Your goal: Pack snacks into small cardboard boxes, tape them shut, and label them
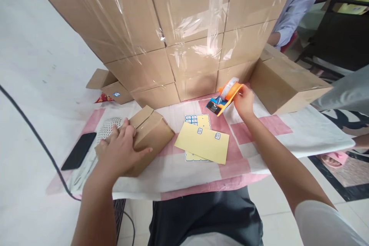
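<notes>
A small brown carton [152, 138] lies on the left part of the cloth-covered table, its flaps meeting on top. My left hand [122, 148] rests on this carton with its fingers spread. On the right, my right hand [244, 102] grips an orange and blue tape dispenser [226, 96] that carries a roll of clear tape. Between my hands, yellow sheets [207, 144] with small blue-edged labels overlap a sticker sheet [205, 121].
Stacked cartons [193, 19] wrapped in clear tape rise behind the work area. A box [288, 80] stands at the right, an open box [113, 88] at back left. A black phone [79, 152] lies left. A person in a light sleeve [298, 11] is beyond the stack.
</notes>
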`<state>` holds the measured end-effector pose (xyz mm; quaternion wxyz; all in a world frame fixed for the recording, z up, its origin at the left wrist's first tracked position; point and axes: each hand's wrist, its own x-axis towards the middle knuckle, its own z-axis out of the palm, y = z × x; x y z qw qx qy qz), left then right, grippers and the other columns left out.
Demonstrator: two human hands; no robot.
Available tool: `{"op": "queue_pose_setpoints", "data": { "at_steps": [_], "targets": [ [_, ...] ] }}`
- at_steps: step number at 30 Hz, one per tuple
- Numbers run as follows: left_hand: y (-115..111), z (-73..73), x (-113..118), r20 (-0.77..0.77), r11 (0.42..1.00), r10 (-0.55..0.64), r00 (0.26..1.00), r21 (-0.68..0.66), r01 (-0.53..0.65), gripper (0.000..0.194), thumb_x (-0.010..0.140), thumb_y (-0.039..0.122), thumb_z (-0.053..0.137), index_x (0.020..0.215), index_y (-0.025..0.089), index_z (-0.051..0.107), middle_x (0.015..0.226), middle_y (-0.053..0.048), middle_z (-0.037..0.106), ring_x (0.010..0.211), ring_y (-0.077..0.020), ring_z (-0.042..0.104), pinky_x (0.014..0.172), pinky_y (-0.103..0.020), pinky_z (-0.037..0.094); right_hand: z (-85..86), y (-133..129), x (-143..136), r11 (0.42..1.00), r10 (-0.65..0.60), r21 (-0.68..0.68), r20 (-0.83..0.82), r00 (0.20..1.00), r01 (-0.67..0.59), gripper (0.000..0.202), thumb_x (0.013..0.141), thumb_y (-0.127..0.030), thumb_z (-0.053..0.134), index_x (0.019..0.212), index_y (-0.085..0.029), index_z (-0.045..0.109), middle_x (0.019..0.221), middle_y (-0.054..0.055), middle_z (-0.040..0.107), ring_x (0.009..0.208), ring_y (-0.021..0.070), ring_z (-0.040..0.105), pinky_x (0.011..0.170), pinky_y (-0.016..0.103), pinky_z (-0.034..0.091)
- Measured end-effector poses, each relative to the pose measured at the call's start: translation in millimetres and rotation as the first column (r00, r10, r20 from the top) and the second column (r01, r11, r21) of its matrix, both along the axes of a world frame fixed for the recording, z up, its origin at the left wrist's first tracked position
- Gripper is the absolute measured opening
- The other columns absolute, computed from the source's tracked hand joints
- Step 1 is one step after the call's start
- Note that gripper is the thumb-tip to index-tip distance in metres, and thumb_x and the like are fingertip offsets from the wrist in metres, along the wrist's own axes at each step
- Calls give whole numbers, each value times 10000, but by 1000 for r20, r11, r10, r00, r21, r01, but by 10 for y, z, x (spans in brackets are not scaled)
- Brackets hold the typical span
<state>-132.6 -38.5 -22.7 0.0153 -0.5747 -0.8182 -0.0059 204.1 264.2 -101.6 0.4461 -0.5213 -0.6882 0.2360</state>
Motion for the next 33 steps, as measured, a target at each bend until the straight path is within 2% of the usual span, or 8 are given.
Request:
{"op": "queue_pose_setpoints", "data": {
  "at_steps": [5, 10, 13, 16, 19, 22, 27, 33],
  "targets": [
    [95, 52, -332, 4, 982, -189, 982, -20, 189, 271, 831, 445, 628, 947, 224, 523, 1663, -215, 372, 1461, -483, 411, 1031, -700, 423, 219, -455, -284, 987, 157, 76, -280, 947, -142, 109, 863, -228, 568, 866, -222, 677, 874, 42, 750, 800, 230, 700, 713, 361, 570],
    [66, 42, -402, 33, 935, -355, 934, 13, 355, 322, 797, 415, 683, 997, 225, 517, 1665, -160, 396, 1488, -412, 398, 1092, -605, 414, 296, -1052, -717, 935, 354, 96, -216, 910, -341, 220, 898, -205, 519, 983, -210, 721, 783, 13, 717, 699, 194, 669, 677, 315, 543],
    [-81, 62, -239, 47, 916, -386, 921, 144, 376, 356, 906, 340, 593, 1236, 215, 554, 1581, -136, 517, 1515, -351, 393, 1189, -562, 344, 313, -1376, -974, 905, 425, 61, -139, 895, -420, 266, 936, -200, 487, 1060, -217, 722, 822, 19, 727, 698, 189, 665, 655, 299, 513],
    [-296, 64, 98, 98, 867, -385, 918, 378, 324, 385, 986, 313, 531, 1362, 236, 561, 1419, -106, 645, 1408, -295, 524, 1173, -486, 393, 302, -1607, -1148, 890, 456, 72, -120, 882, -450, 279, 960, -197, 460, 1085, -217, 708, 936, 40, 759, 788, 205, 695, 694, 311, 519],
    [-436, -4, 474, 247, 830, -370, 896, 521, 199, 297, 967, 370, 614, 1234, 262, 685, 1230, -98, 664, 1198, -271, 616, 1042, -419, 498, 260, -1734, -1219, 884, 458, 162, -123, 880, -438, 298, 964, -191, 447, 1130, -228, 691, 1067, 66, 763, 912, 233, 713, 771, 351, 550],
    [-435, -137, 695, 459, 872, -326, 826, 484, 75, 170, 918, 384, 693, 1015, 262, 760, 1167, -97, 603, 1129, -254, 593, 1003, -401, 514, 202, -1783, -1227, 883, 448, 215, -114, 887, -418, 347, 966, -187, 431, 1219, -241, 663, 1124, 84, 743, 948, 245, 711, 793, 378, 574],
    [-371, -270, 699, 734, 873, -335, 591, 478, -99, 196, 956, 344, 653, 807, 222, 689, 1254, -92, 635, 1253, -250, 577, 1098, -405, 450, 94, -1782, -1224, 892, 398, 258, -55, 916, -372, 393, 958, -167, 391, 1263, -248, 625, 1126, 102, 726, 990, 256, 707, 822, 398, 591],
    [-392, -93, 683, 783, 933, -198, 589, 334, -131, 211, 958, 388, 641, 837, 235, 721, 858, -42, 713, 882, -211, 638, 812, -326, 477, -5, -1751, -1201, 909, 327, 277, -13, 945, -310, 428, 960, -168, 386, 1311, -256, 613, 1086, 111, 720, 999, 276, 707, 863, 434, 585]
  ]
}}
